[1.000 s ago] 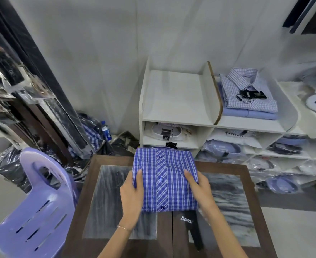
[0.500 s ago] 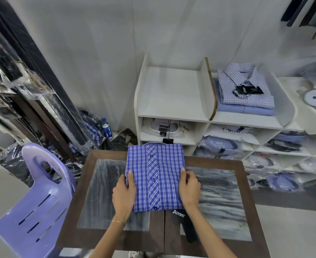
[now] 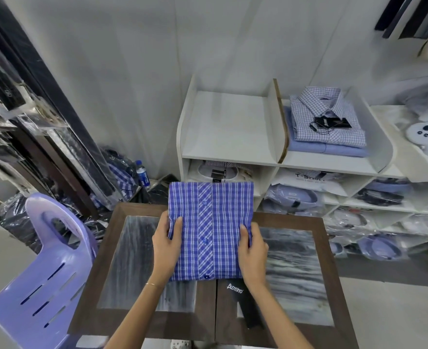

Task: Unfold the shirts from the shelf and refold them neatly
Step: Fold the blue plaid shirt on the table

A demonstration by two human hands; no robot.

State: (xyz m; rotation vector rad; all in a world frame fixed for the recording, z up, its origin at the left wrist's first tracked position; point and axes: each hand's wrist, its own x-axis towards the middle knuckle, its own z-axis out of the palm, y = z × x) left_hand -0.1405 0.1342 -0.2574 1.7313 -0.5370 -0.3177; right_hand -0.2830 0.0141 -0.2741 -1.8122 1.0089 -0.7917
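Head view: the folded blue checked shirt [image 3: 210, 230] lies on the table [image 3: 142, 253] before the shelf [image 3: 229, 127]. The left hand [image 3: 167, 245] and right hand [image 3: 252, 250] grip its side edges, thumbs on top.

A folded blue-and-white checked cotton shirt [image 3: 211, 230], button placket up, is held by both hands over the dark wood-framed desk [image 3: 330, 250] with grey marbled panels. The left hand [image 3: 166, 248] grips its left edge, thumb on top and fingers [image 3: 163, 220] curled round the side; the right hand [image 3: 253, 253] grips the right edge likewise. Just below the right hand's fingers lies a black printed tag [image 3: 243, 302]. Beyond the fingers stands a white shelf unit [image 3: 229, 127] with folded shirts; left of them, a lilac plastic chair [image 3: 44, 273].
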